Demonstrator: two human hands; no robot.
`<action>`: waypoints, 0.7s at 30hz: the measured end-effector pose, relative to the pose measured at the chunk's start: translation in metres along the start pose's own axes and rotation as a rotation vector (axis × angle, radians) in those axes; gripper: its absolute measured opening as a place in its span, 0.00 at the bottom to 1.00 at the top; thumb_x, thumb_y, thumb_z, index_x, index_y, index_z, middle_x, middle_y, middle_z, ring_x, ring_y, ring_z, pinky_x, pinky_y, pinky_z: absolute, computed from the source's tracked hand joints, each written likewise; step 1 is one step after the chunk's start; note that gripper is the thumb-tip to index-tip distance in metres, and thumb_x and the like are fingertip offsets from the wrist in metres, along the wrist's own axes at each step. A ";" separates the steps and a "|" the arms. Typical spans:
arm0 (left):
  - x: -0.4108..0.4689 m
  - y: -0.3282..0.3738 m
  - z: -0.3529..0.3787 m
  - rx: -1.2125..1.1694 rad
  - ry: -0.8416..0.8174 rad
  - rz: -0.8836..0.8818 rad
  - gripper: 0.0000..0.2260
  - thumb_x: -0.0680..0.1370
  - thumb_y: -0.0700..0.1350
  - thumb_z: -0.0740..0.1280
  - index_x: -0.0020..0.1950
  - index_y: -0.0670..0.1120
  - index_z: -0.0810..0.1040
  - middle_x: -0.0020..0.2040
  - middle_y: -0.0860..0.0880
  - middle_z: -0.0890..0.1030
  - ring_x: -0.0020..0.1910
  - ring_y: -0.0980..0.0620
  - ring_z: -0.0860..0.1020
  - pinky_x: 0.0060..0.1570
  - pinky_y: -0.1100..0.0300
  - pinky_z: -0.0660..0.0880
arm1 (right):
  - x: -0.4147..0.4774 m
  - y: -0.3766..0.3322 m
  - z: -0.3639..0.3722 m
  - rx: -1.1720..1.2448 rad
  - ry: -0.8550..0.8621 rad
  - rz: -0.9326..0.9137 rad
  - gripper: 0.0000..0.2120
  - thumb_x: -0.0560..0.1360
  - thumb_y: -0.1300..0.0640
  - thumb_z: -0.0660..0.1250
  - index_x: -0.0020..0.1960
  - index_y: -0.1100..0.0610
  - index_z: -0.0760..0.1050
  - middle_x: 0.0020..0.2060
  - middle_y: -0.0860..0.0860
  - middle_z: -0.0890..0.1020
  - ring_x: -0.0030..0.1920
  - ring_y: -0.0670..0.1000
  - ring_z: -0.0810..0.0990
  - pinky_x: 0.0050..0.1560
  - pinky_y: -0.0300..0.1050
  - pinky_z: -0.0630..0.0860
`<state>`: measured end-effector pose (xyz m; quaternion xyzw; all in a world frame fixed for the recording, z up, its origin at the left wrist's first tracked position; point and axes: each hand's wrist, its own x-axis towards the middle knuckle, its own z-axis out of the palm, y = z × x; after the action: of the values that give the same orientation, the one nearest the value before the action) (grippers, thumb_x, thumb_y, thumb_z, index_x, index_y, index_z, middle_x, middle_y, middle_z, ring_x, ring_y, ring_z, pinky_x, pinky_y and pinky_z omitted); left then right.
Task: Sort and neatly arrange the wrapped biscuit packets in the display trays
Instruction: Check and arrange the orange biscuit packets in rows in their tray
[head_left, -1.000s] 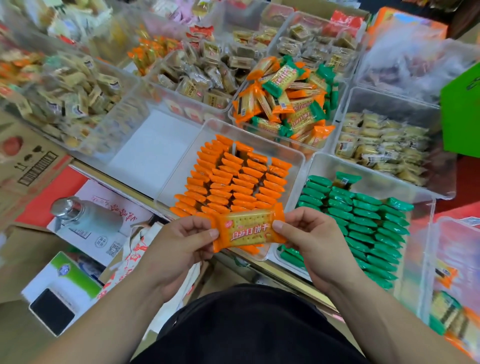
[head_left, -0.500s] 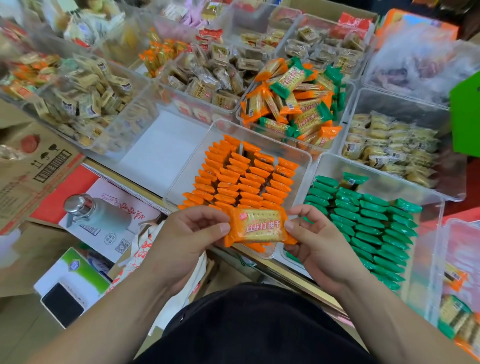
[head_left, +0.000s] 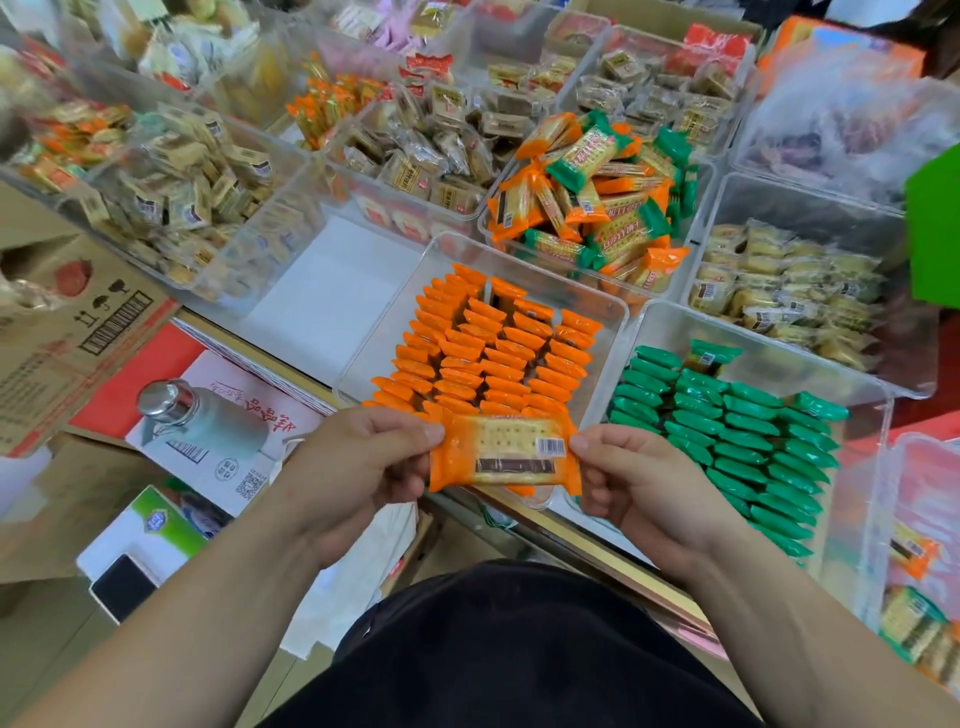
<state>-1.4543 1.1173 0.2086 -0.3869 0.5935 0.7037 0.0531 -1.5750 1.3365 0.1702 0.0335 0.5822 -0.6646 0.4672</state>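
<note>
Orange packet (head_left: 504, 456), pinched by left hand (head_left: 358, 467) and right hand (head_left: 644, 488), covers tray (head_left: 613, 353) front.

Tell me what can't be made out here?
Head view:
Front rows in the clear plastic tray of orange packets: hidden behind the orange-wrapped biscuit packet that left hand and right hand pinch.
That packet's printed text: too small.
The clear tray at right: cut off by the frame edge.

Your packet (head_left: 503, 457) covers the orange tray's (head_left: 618, 312) nearest row; the lower-right tray (head_left: 885, 519) runs off frame.
</note>
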 end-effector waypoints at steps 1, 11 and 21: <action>0.000 0.000 0.000 -0.106 -0.043 -0.054 0.11 0.77 0.39 0.70 0.34 0.40 0.79 0.30 0.44 0.75 0.28 0.51 0.72 0.30 0.61 0.71 | 0.001 0.000 0.000 0.095 -0.038 0.054 0.08 0.72 0.59 0.70 0.35 0.58 0.77 0.28 0.52 0.69 0.28 0.48 0.66 0.32 0.41 0.63; 0.006 -0.010 -0.003 -0.136 -0.039 -0.051 0.06 0.76 0.41 0.70 0.40 0.40 0.79 0.31 0.44 0.74 0.29 0.51 0.71 0.29 0.63 0.71 | 0.000 0.003 0.000 0.063 -0.028 0.004 0.07 0.71 0.55 0.71 0.36 0.55 0.80 0.24 0.51 0.65 0.25 0.48 0.60 0.29 0.42 0.56; 0.024 -0.018 0.011 -0.148 -0.013 -0.082 0.03 0.82 0.39 0.64 0.51 0.41 0.76 0.40 0.37 0.84 0.33 0.45 0.83 0.31 0.59 0.79 | -0.001 -0.013 0.011 -0.149 0.098 -0.286 0.08 0.70 0.52 0.72 0.45 0.54 0.86 0.24 0.53 0.73 0.25 0.50 0.70 0.28 0.42 0.70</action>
<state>-1.4664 1.1226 0.1793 -0.4092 0.5232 0.7453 0.0571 -1.5780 1.3269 0.1840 -0.0519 0.6508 -0.6769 0.3400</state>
